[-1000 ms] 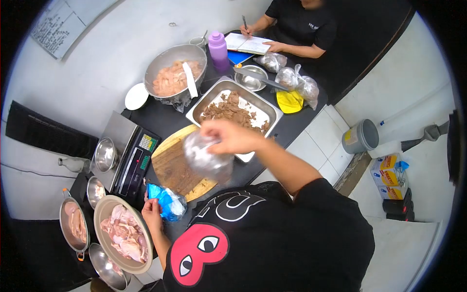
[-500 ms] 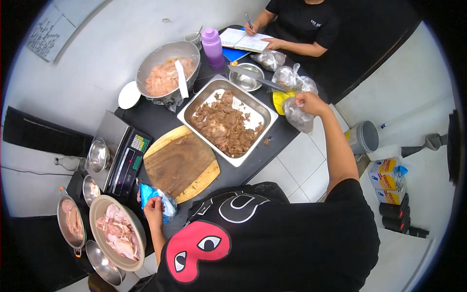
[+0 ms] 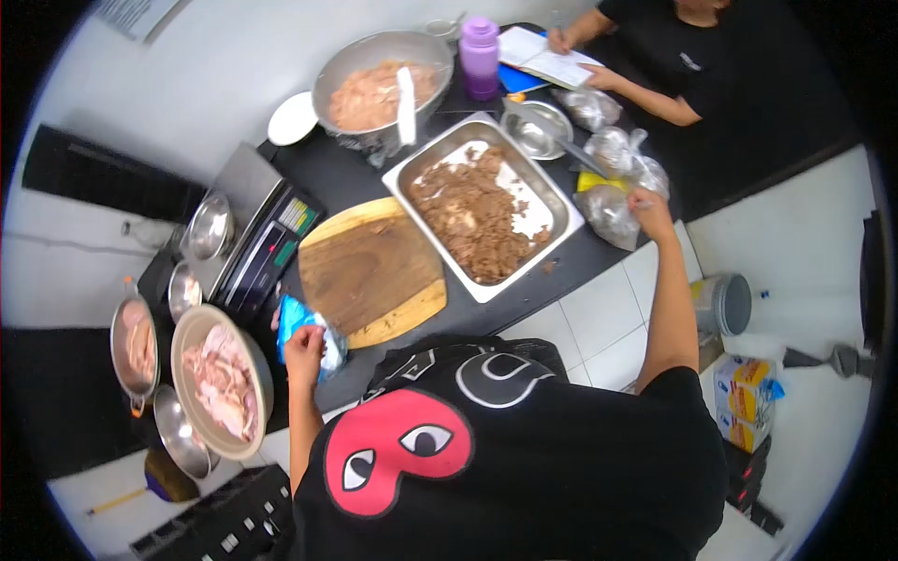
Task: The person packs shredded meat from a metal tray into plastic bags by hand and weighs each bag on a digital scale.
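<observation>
1. Left hand (image 3: 304,351), ours: fingers pinched on a blue packet (image 3: 296,315), near the table (image 3: 535,288) edge.
2. Cutting board (image 3: 367,279): just right of our packet, near that edge.
3. Steel tray (image 3: 531,169): a bare table strip between its rim and the edge.
4. Plastic bag (image 3: 606,213): at the edge, clamped in our right hand (image 3: 652,211), well apart from our left.

No clearly readable lettering, even on the yellow-and-white box (image 3: 744,385)
</observation>
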Available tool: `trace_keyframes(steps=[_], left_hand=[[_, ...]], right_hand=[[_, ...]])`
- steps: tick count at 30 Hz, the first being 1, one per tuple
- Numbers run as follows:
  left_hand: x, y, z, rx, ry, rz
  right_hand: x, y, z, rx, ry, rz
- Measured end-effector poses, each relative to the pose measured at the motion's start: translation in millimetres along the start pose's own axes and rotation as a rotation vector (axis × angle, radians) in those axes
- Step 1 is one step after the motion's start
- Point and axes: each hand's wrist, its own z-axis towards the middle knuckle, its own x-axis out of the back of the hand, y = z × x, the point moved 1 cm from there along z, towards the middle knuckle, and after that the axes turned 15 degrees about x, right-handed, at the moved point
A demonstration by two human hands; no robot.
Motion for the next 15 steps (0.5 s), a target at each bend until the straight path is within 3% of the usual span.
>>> trace_keyframes(steps=[3,7,10,12,15], left_hand=[[9.3,-0.6,2.5,-0.03,0.059,-0.003],[44.4,-22.7,18.1,-0.05,0.204,-0.002],[69.7,-31.3,15.7,0.001,0.338,-0.177],[79.9,-36.8,7.5,-0.002,0.376,-0.252],[83.1,-72.6,7.2,-0.022,0.413,0.04]], right_hand=[[-5.1,-0.9,-1.7,-0.054,0.124,-0.122],[-12.9,16.4,0.8,-0.165,0.008,-0.289],[-18.4,19.0,-4.0,0.014,-0.03,-0.348],[-19.2,1.9,-4.7,-0.026,-0.046,-0.369],[-21.6,-23.5,3.1,0.18,0.142,-0.577]])
